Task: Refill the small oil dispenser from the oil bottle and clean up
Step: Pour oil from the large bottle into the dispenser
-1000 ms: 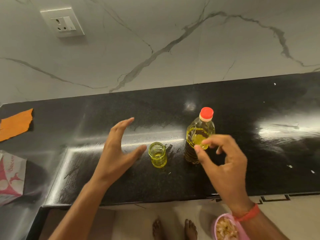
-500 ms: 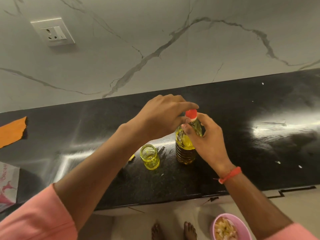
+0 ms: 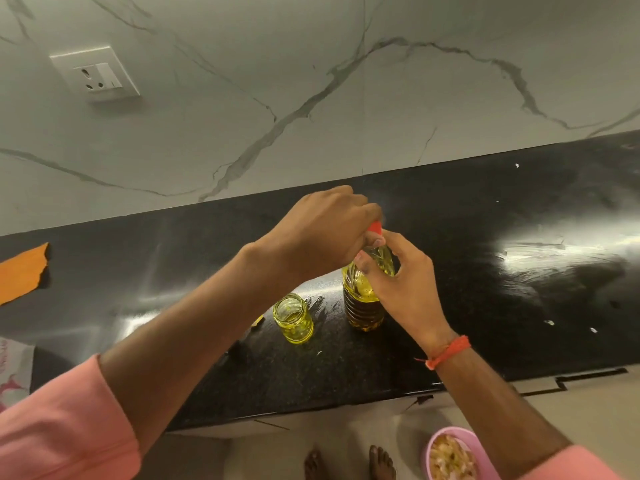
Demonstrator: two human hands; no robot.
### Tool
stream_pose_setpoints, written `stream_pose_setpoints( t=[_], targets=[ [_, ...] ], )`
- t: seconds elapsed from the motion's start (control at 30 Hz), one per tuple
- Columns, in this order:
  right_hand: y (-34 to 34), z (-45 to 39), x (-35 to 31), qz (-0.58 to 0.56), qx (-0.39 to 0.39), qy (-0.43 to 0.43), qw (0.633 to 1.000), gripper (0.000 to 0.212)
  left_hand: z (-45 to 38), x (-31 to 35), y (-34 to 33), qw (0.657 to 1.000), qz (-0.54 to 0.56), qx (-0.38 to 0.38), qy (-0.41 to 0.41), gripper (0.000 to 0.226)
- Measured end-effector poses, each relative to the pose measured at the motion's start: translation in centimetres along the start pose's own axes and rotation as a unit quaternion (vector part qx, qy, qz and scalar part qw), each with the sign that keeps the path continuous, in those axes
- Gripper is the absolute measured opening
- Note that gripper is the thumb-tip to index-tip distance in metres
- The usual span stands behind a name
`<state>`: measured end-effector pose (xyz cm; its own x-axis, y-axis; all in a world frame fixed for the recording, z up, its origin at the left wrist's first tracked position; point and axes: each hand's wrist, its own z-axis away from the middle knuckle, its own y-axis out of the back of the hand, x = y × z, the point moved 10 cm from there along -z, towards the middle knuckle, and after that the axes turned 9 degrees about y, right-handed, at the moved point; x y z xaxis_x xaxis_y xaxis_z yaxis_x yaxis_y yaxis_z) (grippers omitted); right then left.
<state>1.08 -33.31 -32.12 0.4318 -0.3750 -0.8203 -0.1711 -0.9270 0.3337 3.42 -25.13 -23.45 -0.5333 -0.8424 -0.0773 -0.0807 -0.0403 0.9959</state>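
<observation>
On the black desk (image 3: pixel 485 306) stands the oil bottle (image 3: pixel 363 306), upright, near the front edge. Its clear ribbed body holds yellow oil in the upper part, and looks darker toward the base. The right hand (image 3: pixel 401 285) wraps the shoulder of the bottle, thumb and fingers curled round it. The left hand (image 3: pixel 325 233) comes over from above and closes its fingers on the red cap (image 3: pixel 375 227), of which only a small edge shows beneath the knuckles.

Just to the left of the bottle, apart from it, stands the dispenser (image 3: pixel 293 318), a small clear jar with an open mouth and no lid on it. Yellow oil lies in its lower part. Neither hand touches it.

A red thread (image 3: pixel 448 351) circles the right wrist, and pink sleeves (image 3: pixel 65 427) cover both upper arms. Down on the floor, below the desk edge at the right, sits a pink bowl (image 3: pixel 450 452) with pale chopped scraps in it. An orange cloth (image 3: pixel 20 271) lies at the far left of the desk, and a white socket (image 3: pixel 95 72) is set in the marble wall (image 3: pixel 311 81).
</observation>
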Motion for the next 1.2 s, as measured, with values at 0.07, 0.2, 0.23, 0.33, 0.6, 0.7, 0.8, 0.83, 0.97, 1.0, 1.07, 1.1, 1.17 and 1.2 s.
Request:
stream_pose_setpoints(
  t=[0.07, 0.2, 0.23, 0.33, 0.6, 0.7, 0.8, 0.83, 0.97, 1.0, 1.07, 1.1, 1.17, 1.2],
  targets=[
    [-0.1, 0.0, 0.1, 0.001, 0.002, 0.0, 1.0, 0.031, 0.0, -0.2, -0.1, 0.999, -0.005, 0.002, 0.037, 0.036],
    [-0.1, 0.1, 0.2, -0.012, 0.008, -0.001, 1.0, 0.03, 0.0, -0.7, 0.5, 0.989, -0.088, 0.03, 0.111, 0.057],
    [0.0, 0.2, 0.3, -0.012, 0.01, -0.007, 1.0, 0.03, -0.1, -0.8, 0.6, 0.987, -0.098, 0.037, 0.118, 0.066],
    [0.0, 0.2, 0.4, -0.007, 0.008, -0.016, 1.0, 0.03, 0.0, -0.7, 0.6, 0.995, -0.039, 0.041, 0.084, 0.069],
    [0.1, 0.3, -0.1, -0.019, 0.016, -0.002, 1.0, 0.031, 1.1, 0.9, 1.4, 0.994, 0.084, -0.025, -0.06, 0.048],
    [0.1, 0.3, -0.2, -0.014, 0.02, 0.006, 1.0, 0.028, 0.9, 0.7, 1.6, 0.997, 0.052, -0.028, -0.053, 0.041],
    [0.1, 0.3, -0.3, -0.012, 0.023, 0.013, 1.0, 0.025, 0.7, 0.4, 1.6, 0.997, 0.062, -0.027, -0.039, 0.036],
    [0.1, 0.3, -0.3, -0.013, 0.023, 0.014, 1.0, 0.025, 0.6, 0.2, 1.5, 0.997, 0.067, -0.027, -0.03, 0.034],
    [0.1, 0.3, -0.4, -0.022, 0.021, 0.018, 0.999, 0.025, 0.2, -0.6, 1.3, 0.998, 0.066, -0.017, 0.005, 0.03],
    [0.1, 0.4, -0.4, -0.023, 0.021, 0.017, 0.999, 0.025, 0.2, -0.7, 1.5, 0.998, 0.065, -0.009, 0.008, 0.03],
    [0.1, 0.4, -0.3, -0.023, 0.02, 0.013, 0.999, 0.025, 0.0, -0.9, 1.8, 0.997, 0.073, 0.004, 0.014, 0.028],
    [0.0, 0.4, -0.2, -0.023, 0.019, 0.011, 0.999, 0.025, 0.0, -1.1, 1.9, 0.996, 0.086, 0.007, 0.018, 0.028],
    [0.1, 0.4, -0.1, -0.023, 0.021, 0.007, 1.0, 0.026, 0.3, -1.8, 2.4, 0.992, 0.125, 0.018, 0.029, 0.029],
    [0.1, 0.4, -0.1, -0.02, 0.023, 0.007, 1.0, 0.027, 0.5, -2.3, 2.7, 0.987, 0.151, 0.028, 0.036, 0.028]
  ],
)
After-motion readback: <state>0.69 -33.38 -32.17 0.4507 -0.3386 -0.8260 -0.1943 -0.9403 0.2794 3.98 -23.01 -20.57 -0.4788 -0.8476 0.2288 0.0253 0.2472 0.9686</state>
